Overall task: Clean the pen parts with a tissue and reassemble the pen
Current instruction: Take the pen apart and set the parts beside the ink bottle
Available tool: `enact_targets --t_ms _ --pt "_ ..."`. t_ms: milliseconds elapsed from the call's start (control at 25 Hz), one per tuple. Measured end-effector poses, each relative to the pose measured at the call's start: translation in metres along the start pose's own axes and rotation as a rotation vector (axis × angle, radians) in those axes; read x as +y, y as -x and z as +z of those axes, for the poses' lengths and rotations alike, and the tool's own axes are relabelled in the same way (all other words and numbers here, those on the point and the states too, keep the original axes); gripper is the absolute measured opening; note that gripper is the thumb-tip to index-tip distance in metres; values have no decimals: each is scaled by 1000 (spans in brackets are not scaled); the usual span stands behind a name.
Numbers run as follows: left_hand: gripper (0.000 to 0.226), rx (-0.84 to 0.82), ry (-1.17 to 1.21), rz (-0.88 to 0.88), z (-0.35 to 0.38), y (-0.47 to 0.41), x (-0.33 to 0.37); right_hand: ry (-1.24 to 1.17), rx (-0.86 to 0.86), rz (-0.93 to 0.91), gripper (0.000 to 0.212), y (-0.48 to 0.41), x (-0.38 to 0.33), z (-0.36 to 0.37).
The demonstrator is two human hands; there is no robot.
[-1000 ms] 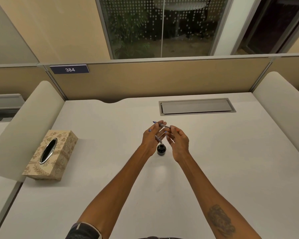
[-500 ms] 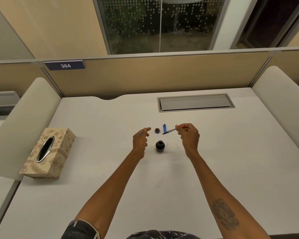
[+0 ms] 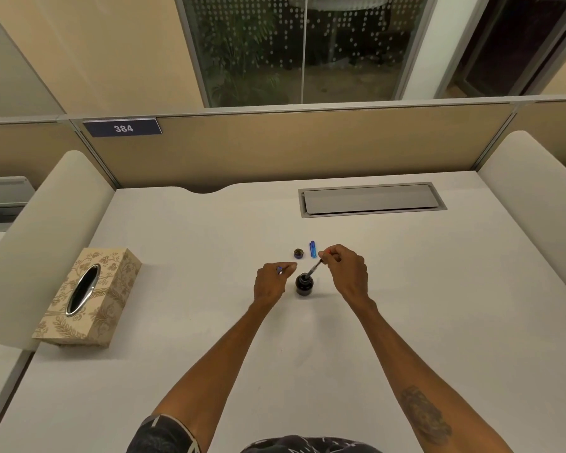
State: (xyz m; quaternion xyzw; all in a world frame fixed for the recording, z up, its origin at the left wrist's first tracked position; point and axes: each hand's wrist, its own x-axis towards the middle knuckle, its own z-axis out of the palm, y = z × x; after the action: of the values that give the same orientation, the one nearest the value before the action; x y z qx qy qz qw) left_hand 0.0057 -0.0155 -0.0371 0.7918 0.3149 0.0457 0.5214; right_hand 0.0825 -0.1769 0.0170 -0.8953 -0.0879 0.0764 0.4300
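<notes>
Right hand (image 3: 347, 273) pinching pen's inner part (image 3: 315, 269), tip in ink bottle (image 3: 304, 284) mid-counter; left hand (image 3: 273, 282) closed on small blue piece (image 3: 279, 270); still pre-cleaning; next needs tissue box (image 3: 89, 297).

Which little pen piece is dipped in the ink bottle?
The thin dark piece in the right hand; its tip is in the ink bottle. The blue piece lies on the desk.

Matt white desk (image 3: 209, 322), glossy dark glass ink bottle (image 3: 304, 285), patterned tissue box (image 3: 89, 297) (shiny metal-look slot), translucent blue plastic cap (image 3: 313, 249)
</notes>
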Motion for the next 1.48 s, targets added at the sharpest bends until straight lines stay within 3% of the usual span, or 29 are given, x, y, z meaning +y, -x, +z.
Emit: enact_targets --t_ms 440,640,800,1040,1280,1480 --pt "46 -100 -22 55 5 4 1 134 -74 -94 23 0 2 18" --pt "40 -61 -158 83 9 3 6 134 -92 -87 24 -5 4 22" --pt "53 -114 -250 64 14 2 4 121 -86 -72 24 -6 6 21" --pt "48 -127 -216 26 20 2 5 100 -78 -26 24 -4 8 24" --pt "31 -91 10 -38 23 3 3 81 -83 -13 20 -3 8 22" --pt "27 -88 57 -61 22 4 6 106 -115 -42 22 -5 9 17"
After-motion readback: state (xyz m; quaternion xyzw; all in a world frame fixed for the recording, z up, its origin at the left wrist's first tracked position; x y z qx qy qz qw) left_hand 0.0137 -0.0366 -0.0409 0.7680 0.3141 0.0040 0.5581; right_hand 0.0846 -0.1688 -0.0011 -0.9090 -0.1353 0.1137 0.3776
